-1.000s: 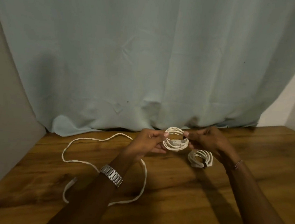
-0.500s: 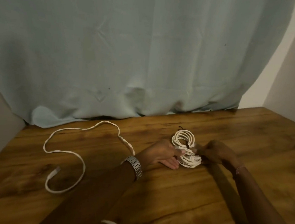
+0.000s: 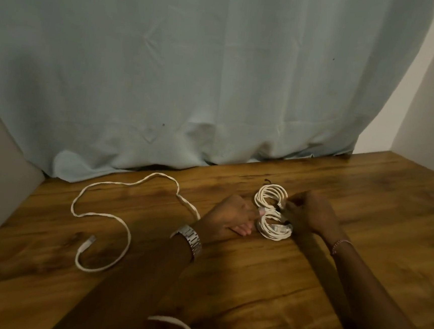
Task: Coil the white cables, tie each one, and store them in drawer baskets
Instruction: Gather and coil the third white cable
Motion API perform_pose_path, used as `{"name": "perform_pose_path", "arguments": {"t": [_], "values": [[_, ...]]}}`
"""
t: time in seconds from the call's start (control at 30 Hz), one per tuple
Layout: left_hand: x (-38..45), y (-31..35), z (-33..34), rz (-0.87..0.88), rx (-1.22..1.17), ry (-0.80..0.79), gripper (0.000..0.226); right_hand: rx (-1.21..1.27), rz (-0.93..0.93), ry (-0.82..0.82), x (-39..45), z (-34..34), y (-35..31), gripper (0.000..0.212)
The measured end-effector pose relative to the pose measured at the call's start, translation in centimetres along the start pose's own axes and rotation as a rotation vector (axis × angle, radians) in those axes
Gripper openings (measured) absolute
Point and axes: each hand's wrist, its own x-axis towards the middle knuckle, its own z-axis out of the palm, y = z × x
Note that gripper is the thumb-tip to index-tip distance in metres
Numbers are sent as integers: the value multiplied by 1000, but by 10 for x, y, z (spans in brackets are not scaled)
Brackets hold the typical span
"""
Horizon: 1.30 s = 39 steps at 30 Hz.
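Head view, noted near to far from my remote seat: a loop of white cable (image 3: 175,323) crosses the bottom edge by the left forearm. On the wooden table (image 3: 304,290) a loose white cable (image 3: 125,235) snakes along the left side, its plug end (image 3: 87,242) lying flat. A metal watch (image 3: 189,238) sits on the left wrist, a thin bracelet (image 3: 340,244) on the right. Left hand (image 3: 228,216) rests low on the table, fingers mostly extended, one fingertip touching the near coil (image 3: 274,227). Right hand (image 3: 308,215) has its fingers curled at the spot where the near coil meets the far coil (image 3: 270,196); I read it as pinching there, though whether it holds cable or tie I cannot tell. Both coils lie on the table, touching. Behind them hangs a pale blue curtain (image 3: 192,70), its hem on the table's back edge.
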Motion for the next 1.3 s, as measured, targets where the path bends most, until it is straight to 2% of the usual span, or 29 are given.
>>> {"name": "perform_pose_path", "arguments": {"t": [0.07, 0.17, 0.27, 0.37, 0.47, 0.5, 0.57, 0.63, 0.67, 0.77, 0.87, 1.0, 1.1, 1.3], "values": [[-7, 3, -16, 22, -21, 22, 34, 54, -92, 79, -1, 3, -20, 19], [-20, 9, -45, 96, -50, 124, 29, 179, -245, 69, -6, 10, -63, 15], [-33, 9, -73, 173, -50, 280, 30, 207, -332, -124, -4, 29, -99, 15], [-45, 0, -101, 161, -74, 407, 32, 137, -328, -361, -2, 57, -138, 31], [-55, -18, -121, 136, -24, 481, 40, 111, -311, -408, -6, 78, -165, 32], [-57, -24, -124, 125, -28, 513, 45, 227, -279, -429, -7, 84, -172, 28], [-60, -36, -128, 109, -87, 605, 53, 612, -175, -492, -10, 89, -189, 24], [-63, -38, -133, 62, -285, 638, 53, 845, -119, -403, -5, 89, -208, 24], [-64, -35, -135, 33, -433, 604, 51, 872, -149, -323, -2, 87, -217, 21], [-67, -10, -150, 111, -822, 439, 48, 760, -324, -72, 2, 80, -241, 13], [-78, 26, -174, 184, -961, 434, 29, 754, -434, 2, -1, 66, -261, 16], [-95, 67, -214, 374, -1296, 408, 32, 649, -580, 122, -4, 56, -267, 20], [-107, 87, -233, 476, -1235, 360, 35, 578, -630, 148, -7, 65, -261, 23], [-125, 107, -264, 599, -1102, 292, 37, 637, -713, 153, -10, 80, -232, 21]]}}
